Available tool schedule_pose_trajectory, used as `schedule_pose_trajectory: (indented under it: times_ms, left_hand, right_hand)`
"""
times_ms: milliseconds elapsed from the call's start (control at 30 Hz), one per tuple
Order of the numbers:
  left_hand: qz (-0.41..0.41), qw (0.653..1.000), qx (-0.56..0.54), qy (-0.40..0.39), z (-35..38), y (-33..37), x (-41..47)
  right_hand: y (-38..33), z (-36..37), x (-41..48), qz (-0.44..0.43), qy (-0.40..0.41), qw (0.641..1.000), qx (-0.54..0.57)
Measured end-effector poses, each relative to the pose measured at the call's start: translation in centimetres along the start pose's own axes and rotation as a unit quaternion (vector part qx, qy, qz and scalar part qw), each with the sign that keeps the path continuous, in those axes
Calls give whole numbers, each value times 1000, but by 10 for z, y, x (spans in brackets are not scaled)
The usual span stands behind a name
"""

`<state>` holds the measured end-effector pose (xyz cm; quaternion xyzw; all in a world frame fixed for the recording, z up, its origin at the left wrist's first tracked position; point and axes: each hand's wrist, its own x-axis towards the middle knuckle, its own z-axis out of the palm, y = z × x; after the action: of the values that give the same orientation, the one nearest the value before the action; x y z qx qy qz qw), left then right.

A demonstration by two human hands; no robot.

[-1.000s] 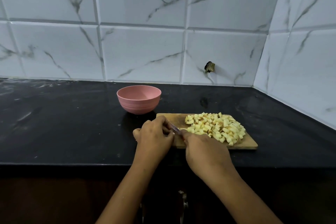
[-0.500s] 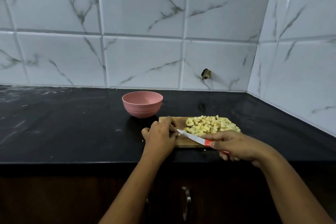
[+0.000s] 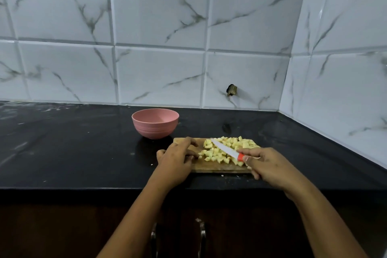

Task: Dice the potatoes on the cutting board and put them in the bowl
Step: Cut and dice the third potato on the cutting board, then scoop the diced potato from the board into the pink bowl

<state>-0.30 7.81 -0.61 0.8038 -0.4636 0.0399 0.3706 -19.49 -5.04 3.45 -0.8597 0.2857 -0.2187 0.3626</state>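
Observation:
A pile of diced potato (image 3: pixel 222 148) lies on a wooden cutting board (image 3: pixel 209 166) near the counter's front edge. My right hand (image 3: pixel 266 165) grips the red handle of a white-bladed knife (image 3: pixel 225 148), whose blade points up-left over the dice. My left hand (image 3: pixel 176 158) rests on the board's left end, fingers loosely curled, holding nothing. The pink bowl (image 3: pixel 155 122) stands just behind and left of the board, its inside looking empty.
The black stone counter (image 3: pixel 73 146) stretches far to the left. White marble tiles form the back wall and the right side wall. A small fitting (image 3: pixel 231 89) sticks out of the back wall. Cabinet handles (image 3: pixel 201 234) sit below the counter edge.
My right hand has drawn the knife away from my left hand and lifted its blade over the potato pile. My left hand stays on the board's left end.

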Motion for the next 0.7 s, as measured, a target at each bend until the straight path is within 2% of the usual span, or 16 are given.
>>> schedule_pose_trajectory:
  times_ms: [167, 267, 367, 500, 700]
  left_hand:
    - [-12, 999, -6, 36, 0, 1, 2]
    - [-18, 999, 7, 37, 3, 1, 4]
    - [-24, 996, -67, 48, 9, 5, 7]
    - [-37, 992, -98, 75, 16, 26, 13]
    - [-56, 984, -158, 66, 13, 35, 23]
  right_hand:
    - [10, 2, -2, -43, 90, 993, -61]
    - [23, -8, -2, -31, 141, 984, -100]
    - [37, -25, 5, 9, 213, 963, -165]
    - [51, -25, 20, 76, 202, 952, -217]
    - [68, -18, 27, 116, 167, 936, -288]
